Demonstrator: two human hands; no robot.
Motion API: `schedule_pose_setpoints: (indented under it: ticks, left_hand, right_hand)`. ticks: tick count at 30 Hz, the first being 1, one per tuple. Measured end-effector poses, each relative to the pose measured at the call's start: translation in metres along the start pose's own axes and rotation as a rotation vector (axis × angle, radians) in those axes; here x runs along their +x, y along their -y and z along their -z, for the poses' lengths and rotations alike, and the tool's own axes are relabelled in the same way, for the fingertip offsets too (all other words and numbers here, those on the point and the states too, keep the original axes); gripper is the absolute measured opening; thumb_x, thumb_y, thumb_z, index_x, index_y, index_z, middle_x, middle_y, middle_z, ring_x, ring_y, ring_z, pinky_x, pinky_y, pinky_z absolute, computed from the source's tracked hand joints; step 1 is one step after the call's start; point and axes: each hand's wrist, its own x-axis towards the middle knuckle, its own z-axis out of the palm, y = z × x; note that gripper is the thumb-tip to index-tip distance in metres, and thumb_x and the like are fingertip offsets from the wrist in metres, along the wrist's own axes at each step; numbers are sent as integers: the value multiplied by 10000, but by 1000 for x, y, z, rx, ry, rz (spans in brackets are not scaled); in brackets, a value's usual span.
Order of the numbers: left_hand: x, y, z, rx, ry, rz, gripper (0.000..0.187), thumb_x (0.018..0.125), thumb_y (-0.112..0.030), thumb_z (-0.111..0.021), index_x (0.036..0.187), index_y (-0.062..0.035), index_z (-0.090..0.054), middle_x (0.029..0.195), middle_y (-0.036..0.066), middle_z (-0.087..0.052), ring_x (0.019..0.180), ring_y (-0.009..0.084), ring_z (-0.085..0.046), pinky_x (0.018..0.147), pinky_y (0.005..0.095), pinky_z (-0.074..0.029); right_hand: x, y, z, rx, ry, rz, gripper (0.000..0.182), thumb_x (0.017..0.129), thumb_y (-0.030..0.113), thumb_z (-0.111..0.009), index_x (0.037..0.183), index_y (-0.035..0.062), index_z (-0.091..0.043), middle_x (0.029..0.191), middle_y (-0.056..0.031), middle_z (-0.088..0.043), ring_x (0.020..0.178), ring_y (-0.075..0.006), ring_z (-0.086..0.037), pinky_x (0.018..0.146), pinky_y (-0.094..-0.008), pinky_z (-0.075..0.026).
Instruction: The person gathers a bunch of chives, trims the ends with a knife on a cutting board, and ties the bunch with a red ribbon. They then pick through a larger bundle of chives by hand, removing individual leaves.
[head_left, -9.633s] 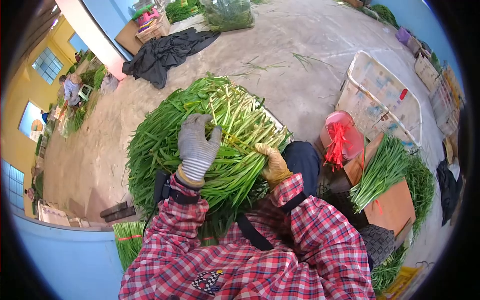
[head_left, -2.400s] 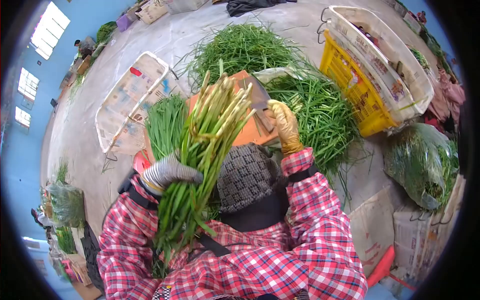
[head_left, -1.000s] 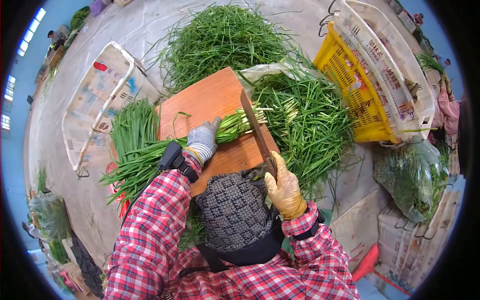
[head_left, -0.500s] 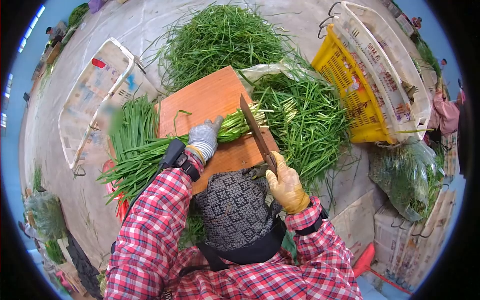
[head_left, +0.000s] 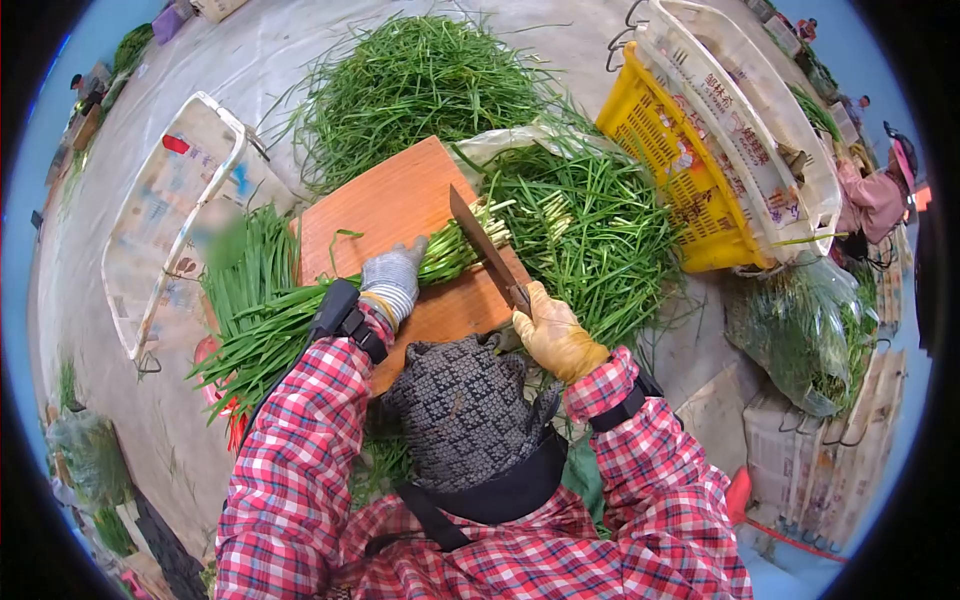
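My left hand [head_left: 392,281], in a striped grey-white glove, presses a bundle of green stalks [head_left: 445,257] onto an orange-brown wooden board [head_left: 370,207]. Its fingers are closed round the bundle. The long leaves [head_left: 265,330] trail off to the left, and the pale cut ends point right. My right hand [head_left: 556,335], in a yellowish glove, grips the handle of a long dark knife [head_left: 484,242]. The blade slants up and to the left, across the stalks near their pale ends. Whether the edge touches them is unclear.
A large leafy heap [head_left: 420,90] lies beyond the board, and another pile [head_left: 600,240] at its right. White crates [head_left: 165,220] stand left; a yellow crate [head_left: 680,170] and white ones [head_left: 735,110] stand right. A bulging plastic bag [head_left: 795,330] and a person in pink [head_left: 875,200] are at far right.
The whole view has shifted slightly, with the board and both hands a little further left in the picture. My grips on the bundle and knife look the same.
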Motion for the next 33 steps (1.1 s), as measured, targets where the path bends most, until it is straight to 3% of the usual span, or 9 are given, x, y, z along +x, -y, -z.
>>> schedule_pose_setpoints:
  ticks: [11,14,16,21,22,26,27,29,33]
  left_hand:
    - [-9,0,-3,32,-66,-4,541,782,-50,-556,1294,-168,-428,971,187,-607,826,375,-640,679,469,-518]
    - [-12,-6,-2,-3,-88,12,556,768,-46,-569,1291,-176,-430,971,184,-605,828,374,-638,678,468,-516]
    - [-15,-5,-3,-22,-90,23,573,751,-48,-581,1289,-178,-429,990,178,-602,845,373,-634,685,468,-514]
    - [-12,4,-1,-80,-57,57,609,737,-50,-589,1309,-182,-427,1008,183,-615,882,376,-626,729,461,-514]
    - [-11,8,-1,-123,-64,55,623,736,-54,-590,1323,-186,-427,1018,191,-620,903,372,-624,742,455,-512]
    - [3,44,-31,-269,-173,-13,627,762,-144,-636,1352,-156,-426,1024,213,-636,922,368,-627,774,439,-508]
    - [8,54,-40,-361,-299,-89,631,767,-173,-654,1353,-142,-423,1018,215,-637,909,374,-629,773,438,-508]
    - [-33,4,47,-314,-273,-11,627,768,-213,-698,1328,-86,-447,1032,212,-642,917,360,-638,791,408,-513]
    - [-61,2,82,-496,-498,-132,578,772,-196,-729,1268,-14,-496,1067,197,-646,953,307,-649,815,357,-515]
  right_hand:
    - [70,3,-71,-74,-143,-99,348,861,279,-563,1089,46,-440,807,-254,-638,787,-426,-628,719,-535,-482]
    - [76,-16,-74,-4,-195,-82,419,844,251,-586,1186,56,-443,840,-262,-631,808,-432,-617,726,-519,-482]
    - [78,-30,-63,157,-321,58,410,834,221,-606,1184,51,-478,870,-267,-625,831,-439,-607,735,-490,-485]
    - [71,-55,-7,196,-546,-65,378,846,183,-609,1182,52,-497,886,-221,-647,801,-403,-632,717,-436,-502]
    - [73,-61,2,131,-571,-8,414,855,208,-589,1215,53,-459,870,-226,-649,788,-426,-624,693,-483,-499]
    - [64,-54,-9,-80,-533,354,726,801,214,-611,1438,127,-276,991,-228,-609,884,-389,-604,783,-453,-496]
    - [61,-48,-18,-87,-431,286,704,787,187,-614,1424,177,-313,963,-216,-615,835,-389,-615,735,-478,-500]
    - [66,-37,-38,-222,-218,150,693,779,154,-601,1413,221,-331,936,-203,-619,783,-389,-624,677,-512,-491]
    - [80,-39,-81,-259,-123,136,690,762,136,-623,1396,208,-359,915,-203,-605,820,-377,-608,698,-495,-484]
